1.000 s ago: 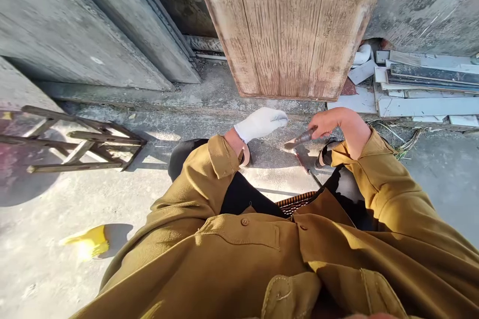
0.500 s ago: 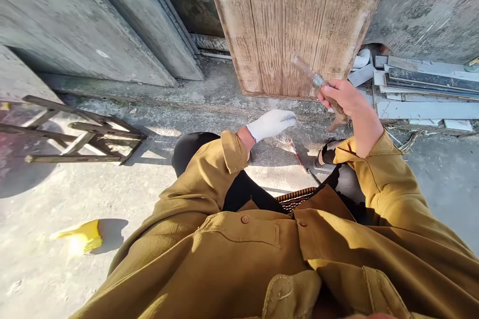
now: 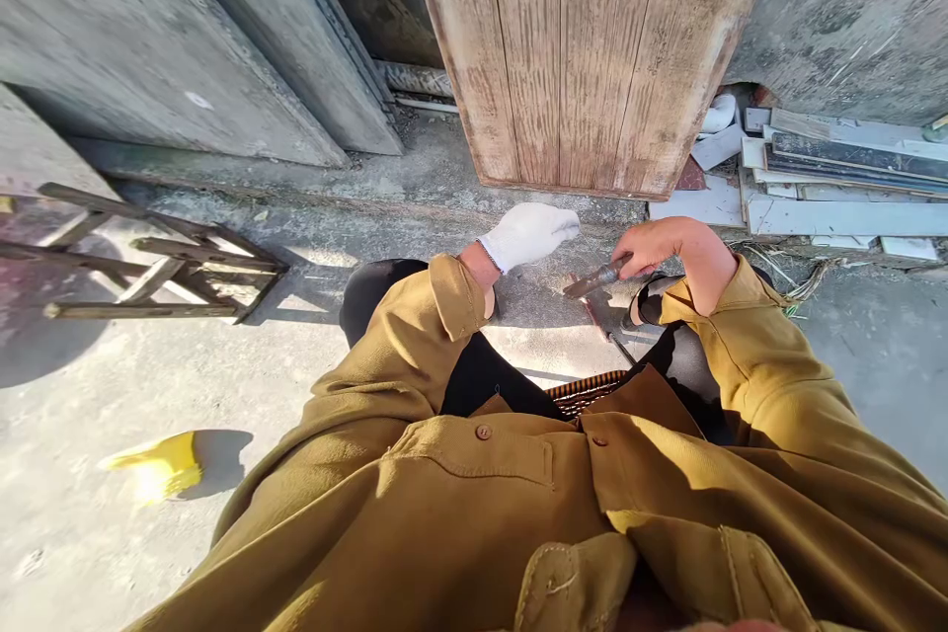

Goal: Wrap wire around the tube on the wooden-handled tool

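My left hand [image 3: 534,235], in a white knitted glove, is closed in front of my left knee. Its fingers are pressed together, and anything inside them is hidden. My bare right hand [image 3: 652,245] is wrapped round a short-bladed hand tool [image 3: 589,282]. The dark, worn blade points left and slightly down, and the fist covers the grip. Just below the blade is a thin reddish-brown stick [image 3: 594,318] slanting toward my lap; whether it touches the tool I cannot tell. Striped woven material [image 3: 589,393] shows between my legs.
A grooved wooden panel [image 3: 570,69] leans ahead of me. Grey boards [image 3: 222,49] stand at left, near a wooden trestle [image 3: 163,267]. White and dark strips [image 3: 844,178] are stacked at right. A yellow object [image 3: 159,464] lies on the concrete floor [image 3: 89,533] at lower left.
My right hand has come down and turned, swinging the tool from pointing up-left to pointing left and down. My gloved left hand has shifted slightly left and up.
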The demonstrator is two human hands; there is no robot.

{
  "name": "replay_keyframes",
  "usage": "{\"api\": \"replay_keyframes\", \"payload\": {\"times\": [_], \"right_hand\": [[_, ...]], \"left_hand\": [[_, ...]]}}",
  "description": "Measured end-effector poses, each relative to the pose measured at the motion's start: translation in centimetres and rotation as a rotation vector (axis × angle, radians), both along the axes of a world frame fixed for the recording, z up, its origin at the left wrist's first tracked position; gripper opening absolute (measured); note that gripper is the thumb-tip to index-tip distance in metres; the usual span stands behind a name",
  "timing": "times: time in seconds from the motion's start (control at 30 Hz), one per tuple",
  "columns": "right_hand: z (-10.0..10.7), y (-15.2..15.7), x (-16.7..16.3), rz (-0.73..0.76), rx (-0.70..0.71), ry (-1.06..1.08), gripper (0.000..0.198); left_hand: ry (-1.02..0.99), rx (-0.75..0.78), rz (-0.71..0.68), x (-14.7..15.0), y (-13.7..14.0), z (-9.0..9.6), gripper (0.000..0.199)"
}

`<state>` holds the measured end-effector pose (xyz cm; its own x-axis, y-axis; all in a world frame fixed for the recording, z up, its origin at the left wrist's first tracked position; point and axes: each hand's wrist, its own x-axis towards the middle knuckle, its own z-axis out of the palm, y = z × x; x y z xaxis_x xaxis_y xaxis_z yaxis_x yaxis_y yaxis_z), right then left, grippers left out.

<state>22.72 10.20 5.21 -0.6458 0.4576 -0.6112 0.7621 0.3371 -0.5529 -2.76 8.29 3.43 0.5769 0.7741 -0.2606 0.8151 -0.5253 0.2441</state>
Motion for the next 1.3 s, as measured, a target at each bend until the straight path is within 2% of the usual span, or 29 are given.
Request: {"api": "replay_keyframes", "payload": {"times": [0.1, 0.17, 0.2, 0.27, 0.33, 0.4, 0.47, 0.53, 0.6, 0.63, 0.73, 0.8, 0.87, 0.93, 1.03, 1.1, 1.2, 1.23, 1.3], "right_hand": [[1.7, -0.5, 0.6, -0.003, -0.067, 0.067, 0.032], [2.9, -0.7, 1.5, -0.100, -0.142, 0.235, 0.030], [3.2, -0.7, 1.9, -0.226, -0.153, 0.378, 0.028], [3.3, -0.6, 2.5, -0.487, -0.077, 0.542, 0.023], [2.6, -0.2, 2.2, -0.716, 0.048, 0.527, 0.024], [1.3, 0.2, 1.4, -0.853, 0.140, 0.408, 0.027], [0.0, 0.5, 0.4, -0.791, 0.283, 0.235, 0.025], [-0.8, 0.7, -0.2, -0.603, 0.421, 0.038, 0.026], [-1.1, 0.7, -0.4, -0.417, 0.419, -0.102, 0.028], [-1.1, 0.6, -0.4, -0.341, 0.358, -0.152, 0.028], [-0.6, 0.1, -0.4, -0.093, -0.009, -0.171, 0.029], [0.0, -0.3, -0.2, 0.036, -0.197, -0.070, 0.022], [0.8, -0.6, 0.1, 0.049, -0.288, 0.099, 0.010], [1.5, -0.7, 0.7, -0.129, -0.276, 0.367, 0.016], [1.8, -0.2, 1.8, -0.565, -0.120, 0.795, 0.035], [1.3, 0.5, 2.2, -0.799, -0.005, 0.875, 0.038], [0.1, 1.5, 2.2, -0.982, 0.123, 0.659, 0.031], [-0.2, 1.7, 2.1, -0.978, 0.192, 0.522, 0.030], [-0.5, 1.8, 1.9, -0.857, 0.366, 0.218, 0.029]], "left_hand": [[-0.167, -0.050, 0.087, -0.3, 0.5, -0.7, 0.039], [-0.311, -0.114, 0.127, -0.3, 0.6, -1.2, 0.039], [-0.363, -0.143, 0.135, -0.2, 0.5, -1.4, 0.039], [-0.407, -0.198, 0.114, 0.0, 0.2, -1.7, 0.039], [-0.414, -0.263, 0.061, 0.4, -0.2, -1.7, 0.037], [-0.412, -0.331, -0.011, 0.8, -0.6, -1.8, 0.036], [-0.381, -0.347, -0.076, 1.2, -0.9, -1.8, 0.037], [-0.325, -0.300, -0.099, 1.2, -1.0, -1.7, 0.039], [-0.269, -0.231, -0.073, 1.0, -0.9, -1.6, 0.041], [-0.247, -0.202, -0.054, 0.7, -0.8, -1.5, 0.043], [-0.198, -0.135, -0.011, -0.2, -0.1, -1.3, 0.043], [-0.228, -0.121, 0.017, -0.8, 0.5, -1.5, 0.041], [-0.304, -0.150, 0.064, -1.0, 1.0, -1.7, 0.039], [-0.377, -0.205, 0.124, -1.1, 1.3, -2.0, 0.038], [-0.413, -0.236, 0.155, -0.9, 1.3, -2.4, 0.041], [-0.385, -0.218, 0.101, -0.7, 1.0, -2.6, 0.045], [-0.316, -0.200, -0.006, -0.4, 0.5, -2.6, 0.046], [-0.299, -0.190, -0.030, -0.4, 0.4, -2.5, 0.046], [-0.277, -0.159, -0.044, -0.4, 0.4, -2.4, 0.045]]}}
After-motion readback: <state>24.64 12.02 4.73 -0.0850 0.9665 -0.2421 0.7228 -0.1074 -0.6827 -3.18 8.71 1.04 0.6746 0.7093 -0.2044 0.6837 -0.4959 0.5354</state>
